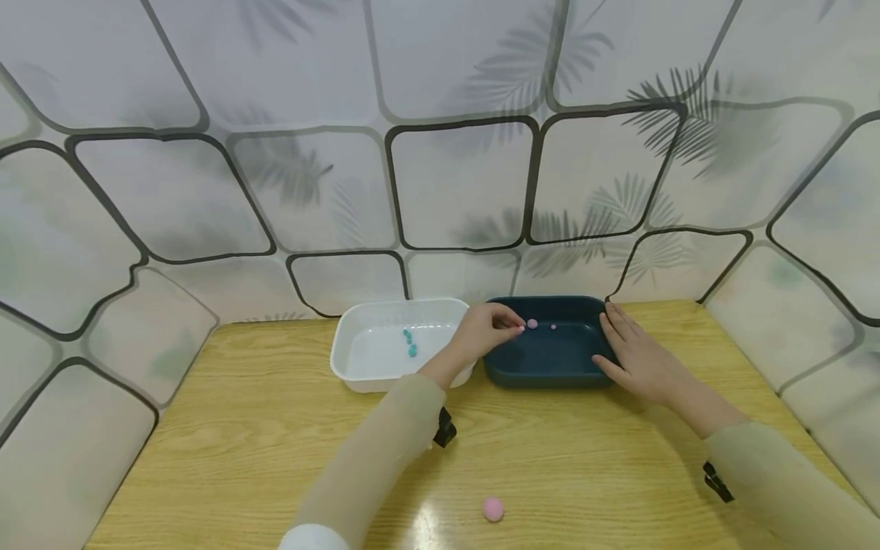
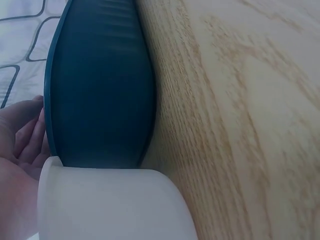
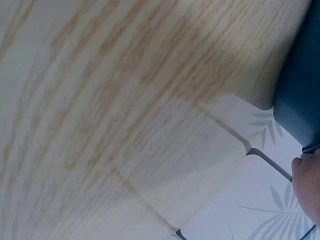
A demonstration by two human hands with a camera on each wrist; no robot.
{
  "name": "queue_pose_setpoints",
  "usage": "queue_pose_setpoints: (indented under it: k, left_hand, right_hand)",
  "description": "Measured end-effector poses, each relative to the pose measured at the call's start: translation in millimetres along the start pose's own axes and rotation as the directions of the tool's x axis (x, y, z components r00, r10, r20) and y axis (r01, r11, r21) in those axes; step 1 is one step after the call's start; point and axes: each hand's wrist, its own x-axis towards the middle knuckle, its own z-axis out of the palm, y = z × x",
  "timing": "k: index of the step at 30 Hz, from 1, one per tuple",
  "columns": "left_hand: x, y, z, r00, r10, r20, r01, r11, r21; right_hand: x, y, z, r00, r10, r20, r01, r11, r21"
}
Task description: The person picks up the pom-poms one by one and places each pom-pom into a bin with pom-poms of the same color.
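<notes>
My left hand (image 1: 486, 330) reaches over the near-left end of a dark blue tray (image 1: 550, 380), thumb and fingers drawn together. I cannot tell whether something small is between the fingertips. Just right of them, two small pink balls (image 1: 532, 324) lie in the tray, one larger than the other. In the left wrist view, the tray's wall (image 2: 100, 90) hides part of that hand. My right hand (image 1: 639, 359) rests on the tray's right end, fingers extended along the rim and thumb at the near side. Only its edge (image 3: 307, 185) shows in the right wrist view.
A white tray (image 1: 357, 383) stands against the dark one's left side, with several small teal balls (image 1: 412, 351) inside. A larger pink ball (image 1: 493, 509) lies on the wooden table (image 1: 261, 428) near the front. A patterned wall covering (image 1: 461, 191) rises behind.
</notes>
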Motion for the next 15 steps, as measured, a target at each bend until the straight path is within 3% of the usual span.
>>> queue_pose_setpoints:
  k: [6, 15]
  left_hand:
    - [3.2, -0.4, 2.9, 0.998, -0.054, -0.034, 0.053, 0.997, -0.050]
    - [7.1, 0.1, 4.3, 0.989, -0.130, -0.074, 0.108, 0.963, -0.249]
  right_hand:
    - [-0.4, -1.3, -0.6, 1.000, 0.005, 0.006, -0.005, 1.000, 0.010]
    - [-0.5, -0.5, -0.4, 1.000, 0.002, 0.003, -0.002, 1.000, 0.017]
